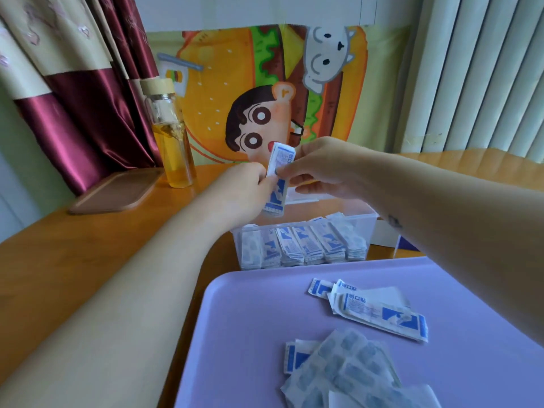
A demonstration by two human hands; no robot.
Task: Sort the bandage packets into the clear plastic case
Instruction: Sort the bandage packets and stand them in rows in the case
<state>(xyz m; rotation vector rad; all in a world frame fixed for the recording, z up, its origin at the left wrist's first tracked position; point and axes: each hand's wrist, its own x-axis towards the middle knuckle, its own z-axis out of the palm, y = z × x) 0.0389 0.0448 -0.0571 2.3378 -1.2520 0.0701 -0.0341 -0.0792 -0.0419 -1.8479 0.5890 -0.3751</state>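
Both hands hold a small stack of blue-and-white bandage packets (278, 184) upright in the air above the clear plastic case (369, 220). My left hand (245, 188) grips the stack from the left. My right hand (321, 169) pinches its upper part with thumb and finger. Inside the case stand several rows of packets (303, 244) on edge. More loose packets (379, 312) lie on the purple tray (241, 334), and a pile of packets face down (344, 372) lies near its front.
A glass bottle of amber liquid (173, 136) stands at the back left of the wooden table, next to a brown lid-like board (114, 191). A white box (382, 234) sits to the right of the case. Curtain and cartoon cloth hang behind.
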